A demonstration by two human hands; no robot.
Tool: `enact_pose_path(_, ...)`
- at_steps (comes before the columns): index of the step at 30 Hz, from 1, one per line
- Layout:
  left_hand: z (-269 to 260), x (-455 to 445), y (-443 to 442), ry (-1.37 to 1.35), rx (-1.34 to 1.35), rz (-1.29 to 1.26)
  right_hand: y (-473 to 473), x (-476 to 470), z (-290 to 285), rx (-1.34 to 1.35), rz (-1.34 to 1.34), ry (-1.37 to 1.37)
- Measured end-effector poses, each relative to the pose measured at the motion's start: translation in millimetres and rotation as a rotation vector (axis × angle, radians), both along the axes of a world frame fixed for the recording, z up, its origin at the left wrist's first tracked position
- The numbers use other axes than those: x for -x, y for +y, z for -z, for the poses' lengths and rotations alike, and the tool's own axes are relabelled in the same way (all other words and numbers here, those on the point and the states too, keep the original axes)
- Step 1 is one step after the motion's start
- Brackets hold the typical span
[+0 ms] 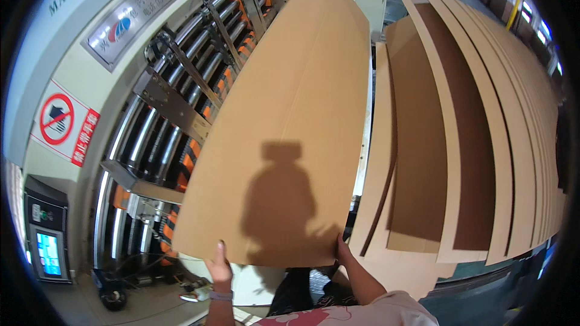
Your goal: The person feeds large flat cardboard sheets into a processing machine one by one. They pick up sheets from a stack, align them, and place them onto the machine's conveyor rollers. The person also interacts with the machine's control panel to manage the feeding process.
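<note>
A long sheet of corrugated cardboard (290, 99) stretches away in front of me, with a faint crease along its length and a shadow on its near part. My left hand (220, 265) grips its near edge at the left, thumb on top and fingers hidden beneath. At the near right corner my right hand (343, 250) holds the sheet from the side, its fingers partly hidden. The sheet lies between a machine with steel rollers (145, 133) and orange-and-black parts on the left and overlapping cardboard sheets (471, 122) on the right.
Metal guide arms (170, 99) reach over the rollers towards the sheet. A bent metal bracket (136, 183) juts out near its left edge. A control panel with a lit screen (48, 253) stands at the lower left. A no-gloves sign (57, 119) is on the machine's frame.
</note>
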State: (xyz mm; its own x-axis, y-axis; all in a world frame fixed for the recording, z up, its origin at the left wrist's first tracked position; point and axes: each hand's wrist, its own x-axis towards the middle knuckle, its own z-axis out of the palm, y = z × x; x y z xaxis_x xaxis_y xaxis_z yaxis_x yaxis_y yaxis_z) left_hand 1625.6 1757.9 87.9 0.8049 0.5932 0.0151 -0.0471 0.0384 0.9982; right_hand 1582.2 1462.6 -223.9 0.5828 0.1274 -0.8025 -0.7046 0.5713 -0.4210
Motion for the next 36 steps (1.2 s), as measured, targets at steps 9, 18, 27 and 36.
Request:
enact_pose_path(9,133,-83,46,0.070,0.594,0.096,-66,-16,-88,0.796,0.033,0.080)
enact_pose_path(18,146,-127,90,0.123,0.592,0.074,-42,-89,-82,1.145,-0.162,-0.018)
enact_pose_path(27,165,-168,127,0.014,0.704,0.030,-13,-177,-118,0.892,-0.200,-0.119)
enact_pose_path(36,134,-189,132,-0.075,0.814,-0.067,114,-195,-172,0.593,-0.160,-0.441)
